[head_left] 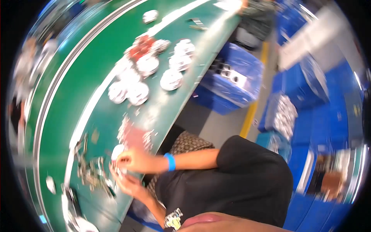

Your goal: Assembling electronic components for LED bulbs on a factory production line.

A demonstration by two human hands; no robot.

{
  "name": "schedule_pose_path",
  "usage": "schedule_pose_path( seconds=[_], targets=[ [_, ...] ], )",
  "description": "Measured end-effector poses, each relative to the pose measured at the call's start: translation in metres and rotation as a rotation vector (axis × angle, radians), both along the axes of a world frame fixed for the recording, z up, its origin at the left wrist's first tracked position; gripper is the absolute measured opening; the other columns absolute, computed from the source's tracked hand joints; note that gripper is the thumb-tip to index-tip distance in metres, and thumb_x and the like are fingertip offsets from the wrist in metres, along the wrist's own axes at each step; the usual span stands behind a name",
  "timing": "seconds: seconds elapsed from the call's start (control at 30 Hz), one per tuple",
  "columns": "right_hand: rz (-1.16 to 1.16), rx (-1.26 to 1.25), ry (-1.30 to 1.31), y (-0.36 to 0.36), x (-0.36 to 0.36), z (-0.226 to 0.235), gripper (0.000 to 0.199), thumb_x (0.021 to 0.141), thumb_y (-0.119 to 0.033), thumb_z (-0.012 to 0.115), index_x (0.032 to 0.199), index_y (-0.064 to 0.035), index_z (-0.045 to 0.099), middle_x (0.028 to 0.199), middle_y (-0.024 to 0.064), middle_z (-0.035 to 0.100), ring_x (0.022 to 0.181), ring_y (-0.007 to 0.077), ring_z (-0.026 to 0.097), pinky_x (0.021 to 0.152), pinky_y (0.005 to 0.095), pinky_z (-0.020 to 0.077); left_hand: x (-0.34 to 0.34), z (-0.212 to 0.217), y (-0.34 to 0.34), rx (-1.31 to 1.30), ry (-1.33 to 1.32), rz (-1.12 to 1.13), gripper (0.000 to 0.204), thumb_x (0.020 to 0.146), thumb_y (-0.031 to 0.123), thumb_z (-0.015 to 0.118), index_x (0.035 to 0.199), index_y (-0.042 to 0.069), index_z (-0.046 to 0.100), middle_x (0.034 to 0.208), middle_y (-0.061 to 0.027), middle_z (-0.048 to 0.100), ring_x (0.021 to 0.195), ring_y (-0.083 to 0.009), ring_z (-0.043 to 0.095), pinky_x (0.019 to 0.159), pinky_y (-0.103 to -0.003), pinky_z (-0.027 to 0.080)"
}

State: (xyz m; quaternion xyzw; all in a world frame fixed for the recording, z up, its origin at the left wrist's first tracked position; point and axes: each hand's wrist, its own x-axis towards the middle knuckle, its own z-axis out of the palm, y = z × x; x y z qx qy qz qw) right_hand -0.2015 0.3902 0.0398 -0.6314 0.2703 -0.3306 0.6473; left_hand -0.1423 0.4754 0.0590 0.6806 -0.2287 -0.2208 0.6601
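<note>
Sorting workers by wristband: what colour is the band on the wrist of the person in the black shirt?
Blue wristband, seen clearly in the head view.

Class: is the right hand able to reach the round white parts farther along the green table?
Probably not without leaning: right hand, gripping a white piece, sits far from the round white parts.

Bright overhead light, heavy motion blur throughout, strong fisheye bending, dark corners

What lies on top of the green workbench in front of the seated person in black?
On the green workbench lie round white parts, one red-topped, and small metal pieces. The seated person's hands cover part of a white piece; motion blur hides finer detail.
</note>
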Motion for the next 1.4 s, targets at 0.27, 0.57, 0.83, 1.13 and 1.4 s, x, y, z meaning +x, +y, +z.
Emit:
schedule_pose_path(
  seconds=[0.27, 0.57, 0.83, 1.13, 1.4],
  targets=[
    [-0.423, -0.018, -0.074, -0.022, -0.047, 0.012, 0.027, 0.093, 0.003, 0.051, 0.118, 0.0000, 0.060, 0.097, 0.0076, 0.063, 0.069, 0.0075, 0.057, 0.058, 0.0197, 0.0457, 0.032, -0.006, -0.041, 0.241, -0.900, -0.392, 0.103, 0.063, 0.022, 0.085, 0.146, 0.004, 0.028, 0.140, -0.0264, 0.038, 0.130, -0.0420, 0.038, 0.107, -0.048, 0.033],
    [-0.612, -0.196, -0.150, -0.017, -0.104, -0.017, 0.030, 0.090, 0.000, 0.049, 0.120, 0.0035, 0.052, 0.102, 0.0110, 0.058, 0.086, 0.0157, 0.055, 0.066, 0.0257, 0.0481, 0.082, -0.003, -0.056, 0.091, -0.192, -0.461, 0.084, 0.066, 0.023, 0.084, 0.134, 0.009, 0.038, 0.123, -0.0168, 0.055, 0.112, -0.0278, 0.059, 0.095, -0.038, 0.047],
    [-0.799, -0.331, 0.574, -0.055, -0.152, -0.052, 0.042, 0.085, 0.004, 0.054, 0.127, -0.0003, 0.053, 0.117, 0.0114, 0.059, 0.099, 0.0172, 0.055, 0.082, 0.0288, 0.0448, 0.379, 0.025, -0.108, 0.190, -0.727, 0.101, 0.084, 0.062, 0.033, 0.084, 0.124, -0.001, 0.037, 0.114, -0.0215, 0.059, 0.103, -0.0312, 0.063, 0.087, -0.042, 0.050],
    [-0.269, -0.599, 1.318, -0.150, -0.254, -0.041, 0.068, 0.070, 0.007, 0.048, 0.136, 0.0068, 0.034, 0.131, 0.0256, 0.043, 0.120, 0.0394, 0.046, 0.100, 0.0453, 0.0400, 0.544, -0.062, -0.122, 0.758, -0.711, 0.107, 0.109, 0.053, 0.059, 0.084, 0.134, 0.003, 0.038, 0.130, -0.0217, 0.052, 0.120, -0.0381, 0.053, 0.101, -0.047, 0.042],
    [0.098, -0.821, 1.763, -0.156, -0.276, -0.092, 0.035, 0.074, -0.010, 0.060, 0.108, -0.0036, 0.058, 0.108, 0.0181, 0.061, 0.100, 0.0305, 0.061, 0.080, 0.0405, 0.0496, 0.713, 0.006, 0.052, 1.075, -0.705, 0.204, 0.071, 0.075, 0.039, 0.074, 0.137, 0.015, 0.049, 0.148, -0.0148, 0.038, 0.134, -0.0377, 0.038, 0.103, -0.048, 0.040]
  ],
)
